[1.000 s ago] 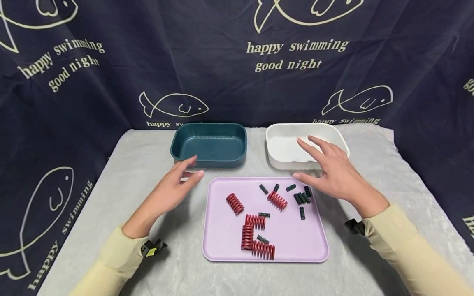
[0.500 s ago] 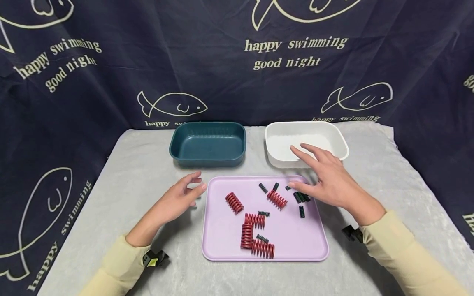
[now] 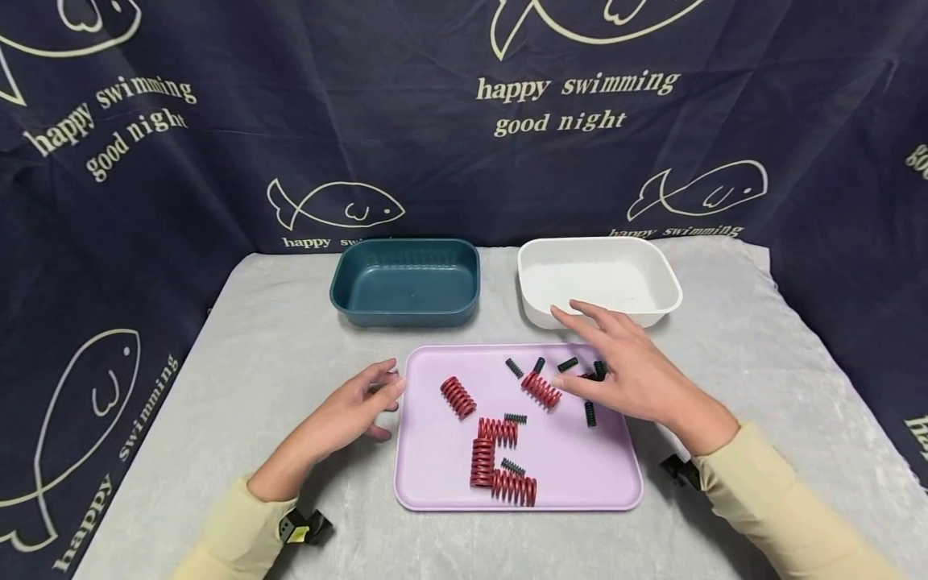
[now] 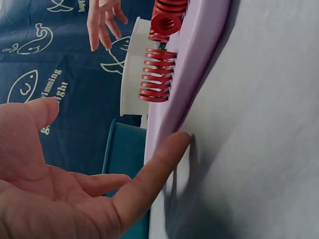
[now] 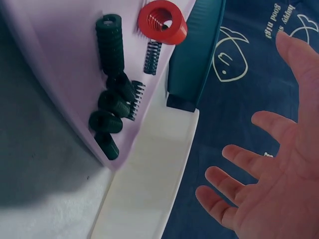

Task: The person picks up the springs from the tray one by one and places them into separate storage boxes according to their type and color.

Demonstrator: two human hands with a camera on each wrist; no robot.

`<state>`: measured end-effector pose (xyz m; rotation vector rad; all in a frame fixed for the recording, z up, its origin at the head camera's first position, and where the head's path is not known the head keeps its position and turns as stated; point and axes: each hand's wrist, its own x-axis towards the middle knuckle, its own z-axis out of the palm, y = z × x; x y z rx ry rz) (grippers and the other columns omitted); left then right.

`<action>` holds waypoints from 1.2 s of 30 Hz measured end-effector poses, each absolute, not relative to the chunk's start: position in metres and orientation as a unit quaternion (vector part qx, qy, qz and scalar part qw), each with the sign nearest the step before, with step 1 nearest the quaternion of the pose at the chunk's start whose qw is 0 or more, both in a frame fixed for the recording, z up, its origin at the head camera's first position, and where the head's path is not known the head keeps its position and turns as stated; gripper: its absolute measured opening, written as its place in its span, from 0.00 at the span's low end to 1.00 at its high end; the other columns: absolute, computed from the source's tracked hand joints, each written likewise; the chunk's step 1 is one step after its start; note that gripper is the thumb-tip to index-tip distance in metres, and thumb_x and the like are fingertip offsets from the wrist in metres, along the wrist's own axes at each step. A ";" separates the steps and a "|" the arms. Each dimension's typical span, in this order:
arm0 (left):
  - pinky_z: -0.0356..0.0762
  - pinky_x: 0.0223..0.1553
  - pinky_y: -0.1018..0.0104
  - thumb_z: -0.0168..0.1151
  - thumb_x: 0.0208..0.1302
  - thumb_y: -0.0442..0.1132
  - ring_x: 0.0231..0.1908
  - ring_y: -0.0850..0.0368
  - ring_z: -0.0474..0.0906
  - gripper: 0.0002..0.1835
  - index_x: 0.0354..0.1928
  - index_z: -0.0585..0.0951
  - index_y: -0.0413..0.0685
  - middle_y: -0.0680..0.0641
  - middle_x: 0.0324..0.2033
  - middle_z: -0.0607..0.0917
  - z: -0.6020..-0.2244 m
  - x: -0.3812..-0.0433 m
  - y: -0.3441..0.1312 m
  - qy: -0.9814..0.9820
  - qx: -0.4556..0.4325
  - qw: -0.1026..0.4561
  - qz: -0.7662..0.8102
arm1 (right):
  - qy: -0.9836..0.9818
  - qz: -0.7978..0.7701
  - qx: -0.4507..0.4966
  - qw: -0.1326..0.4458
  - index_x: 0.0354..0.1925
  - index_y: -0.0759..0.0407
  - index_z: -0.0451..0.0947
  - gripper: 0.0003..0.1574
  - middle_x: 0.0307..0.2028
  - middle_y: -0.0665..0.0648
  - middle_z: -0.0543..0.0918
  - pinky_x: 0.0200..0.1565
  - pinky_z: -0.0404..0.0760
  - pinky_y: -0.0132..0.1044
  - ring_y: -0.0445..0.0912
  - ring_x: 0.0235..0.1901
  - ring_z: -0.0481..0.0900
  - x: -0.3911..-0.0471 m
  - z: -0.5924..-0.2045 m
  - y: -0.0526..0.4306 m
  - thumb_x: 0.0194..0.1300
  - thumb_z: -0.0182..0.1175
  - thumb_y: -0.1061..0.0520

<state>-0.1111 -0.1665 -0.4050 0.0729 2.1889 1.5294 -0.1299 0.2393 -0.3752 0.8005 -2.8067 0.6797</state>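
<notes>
My left hand (image 3: 353,413) is beside the left edge of a lilac tray (image 3: 435,475), holding nothing, its fingers loosely bent. In the left wrist view a fingertip (image 4: 179,142) overlaps the tray's rim. My right hand (image 3: 629,366) hovers over the tray's far right corner with fingers spread and nothing in them. Under it lie several small dark green springs (image 5: 110,45), partly hidden by the hand in the head view. A red spring (image 3: 541,390) lies near the right thumb. More thick red springs (image 3: 482,462) lie toward the tray's left and front, two slim green springs (image 3: 513,466) among them.
Behind the tray stand a teal bin (image 3: 406,290) on the left and a white bin (image 3: 598,274) on the right. A grey cloth (image 3: 290,322) covers the table. A dark blue curtain (image 3: 420,145) with fish prints hangs behind and at the sides.
My right hand has come down and left from over the white bin to the tray's far right corner. The left hand has drawn back from near the teal bin to the tray's left edge.
</notes>
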 end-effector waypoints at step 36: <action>0.88 0.29 0.55 0.65 0.66 0.23 0.44 0.53 0.81 0.38 0.77 0.65 0.39 0.37 0.66 0.70 -0.434 -0.102 -0.161 0.766 0.015 0.199 0.611 | -0.872 0.402 0.271 -0.068 0.74 0.48 0.71 0.52 0.66 0.57 0.77 0.51 0.85 0.51 0.53 0.55 0.82 -0.125 -0.404 0.225 0.56 0.79 0.40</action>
